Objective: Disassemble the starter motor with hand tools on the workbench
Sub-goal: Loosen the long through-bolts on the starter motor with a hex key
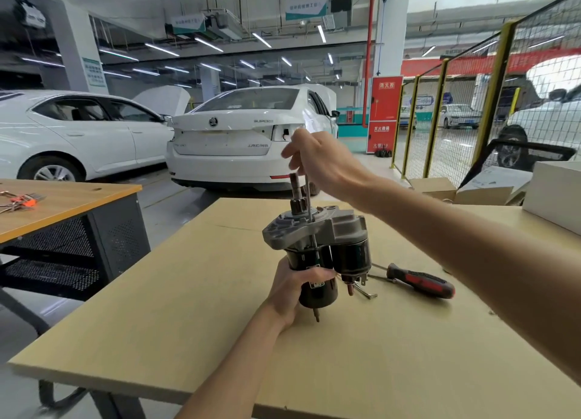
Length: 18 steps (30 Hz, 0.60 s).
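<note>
The starter motor stood upright above the surface, its gear shaft pointing up and its black body pointing down, lifted just clear of the wood as far as could be judged. The left hand held it from the left of the motor, fingers curled round the lower black body. The right hand was directly above the motor, its fingers pinched together on the top end of a long thin bolt. That bolt ran nearly straight down beside the gear shaft, through the grey end housing and alongside the black body, so its long axis matched the motor's own. Judging from this, the next move was a straight pull upward along that axis, and the right hand was the one placed to do it.

A screwdriver with a red and black handle lay on the surface to the right of the motor, near a bent metal rod just beside the motor's base.

The lower stretch of the bolt was hidden inside the housing, so how far it had come free could not be told. The right fingertips were slightly blurred.
</note>
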Available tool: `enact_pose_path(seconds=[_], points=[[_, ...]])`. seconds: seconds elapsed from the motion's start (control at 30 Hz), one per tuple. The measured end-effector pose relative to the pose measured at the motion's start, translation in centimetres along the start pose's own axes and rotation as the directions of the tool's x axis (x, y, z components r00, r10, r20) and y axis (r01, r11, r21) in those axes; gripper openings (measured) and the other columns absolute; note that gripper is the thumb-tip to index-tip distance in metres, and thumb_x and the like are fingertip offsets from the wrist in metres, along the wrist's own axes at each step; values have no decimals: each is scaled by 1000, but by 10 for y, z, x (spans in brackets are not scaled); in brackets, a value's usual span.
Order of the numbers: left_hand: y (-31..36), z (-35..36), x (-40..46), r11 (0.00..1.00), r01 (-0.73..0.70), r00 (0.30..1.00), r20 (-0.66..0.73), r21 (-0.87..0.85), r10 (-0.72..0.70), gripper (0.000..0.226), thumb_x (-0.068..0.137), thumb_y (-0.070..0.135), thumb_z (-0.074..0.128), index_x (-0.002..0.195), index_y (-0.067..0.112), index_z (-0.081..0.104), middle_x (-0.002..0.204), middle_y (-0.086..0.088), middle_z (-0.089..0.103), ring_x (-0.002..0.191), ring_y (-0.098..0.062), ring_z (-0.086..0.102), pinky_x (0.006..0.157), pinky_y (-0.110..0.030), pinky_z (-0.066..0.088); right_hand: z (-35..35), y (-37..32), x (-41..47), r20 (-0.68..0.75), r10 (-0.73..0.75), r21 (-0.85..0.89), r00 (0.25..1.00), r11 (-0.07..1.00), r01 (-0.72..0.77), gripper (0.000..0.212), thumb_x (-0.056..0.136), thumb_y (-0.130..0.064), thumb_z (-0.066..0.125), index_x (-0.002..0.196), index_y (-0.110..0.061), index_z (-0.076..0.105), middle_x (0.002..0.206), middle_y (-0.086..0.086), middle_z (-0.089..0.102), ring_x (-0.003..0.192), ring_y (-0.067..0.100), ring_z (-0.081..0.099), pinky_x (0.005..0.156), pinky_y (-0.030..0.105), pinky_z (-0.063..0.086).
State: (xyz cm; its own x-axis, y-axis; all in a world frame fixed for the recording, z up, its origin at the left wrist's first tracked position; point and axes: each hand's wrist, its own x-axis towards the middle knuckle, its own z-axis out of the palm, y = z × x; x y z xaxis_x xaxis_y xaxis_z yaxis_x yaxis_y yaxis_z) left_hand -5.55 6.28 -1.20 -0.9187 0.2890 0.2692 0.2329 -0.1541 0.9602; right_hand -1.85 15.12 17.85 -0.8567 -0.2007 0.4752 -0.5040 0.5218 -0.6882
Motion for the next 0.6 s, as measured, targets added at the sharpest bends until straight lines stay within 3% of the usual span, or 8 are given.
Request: enact_pose_path(seconds=[0.07, 0.17, 0.3, 0.43, 0.6], points=[[0, 0, 0, 1000, 6, 1000, 4, -1, -6, 51, 51, 35, 79, 99, 17, 72, 90, -11, 72, 90, -24, 65, 84, -44, 48, -11, -1, 2, 15, 13, -110, 1000, 994, -11, 50, 107, -22, 26, 120, 15, 58, 115, 30, 65, 87, 35, 62, 70, 32, 51], [0, 0, 0, 1000, 8, 1000, 11, 12, -8, 46, 51, 36, 79, 95, 23, 73, 91, -9, 72, 90, -22, 66, 85, -42, 48, -27, 0, 4, 98, 89, -111, 991, 991, -78, 42, 108, -19, 31, 114, 10, 61, 99, 13, 66, 72, 12, 58, 48, 7, 42], [1, 1, -1, 1000, 2, 1000, 22, 23, -2, 42, 50, 36, 78, 91, 29, 74, 91, -6, 72, 88, -16, 67, 83, -38, 48, -32, 11, 2, 184, 125, 163, 975, 974, -156, 43, 108, -24, 36, 101, 1, 70, 76, 2, 68, 60, 8, 52, 52, 16, 43], [2, 1, -2, 1000, 5, 1000, 12, 20, -5, 53, 48, 34, 79, 100, 22, 72, 94, -7, 72, 91, -17, 67, 81, -34, 49, -33, 17, 0, 245, 194, 460, 950, 839, -290, 34, 107, -27, 41, 94, -5, 62, 72, 6, 71, 54, 10, 48, 45, 18, 41], [1, 3, -2, 999, -12, 1000, 7, 53, 12, 70, 46, 33, 80, 113, 15, 66, 100, -7, 71, 98, -21, 65, 84, -35, 48, -32, 21, -2, 310, 171, 541, 935, 778, -321, 28, 104, -31, 48, 86, -11, 55, 70, 4, 68, 51, 8, 40, 44, 17, 34]])
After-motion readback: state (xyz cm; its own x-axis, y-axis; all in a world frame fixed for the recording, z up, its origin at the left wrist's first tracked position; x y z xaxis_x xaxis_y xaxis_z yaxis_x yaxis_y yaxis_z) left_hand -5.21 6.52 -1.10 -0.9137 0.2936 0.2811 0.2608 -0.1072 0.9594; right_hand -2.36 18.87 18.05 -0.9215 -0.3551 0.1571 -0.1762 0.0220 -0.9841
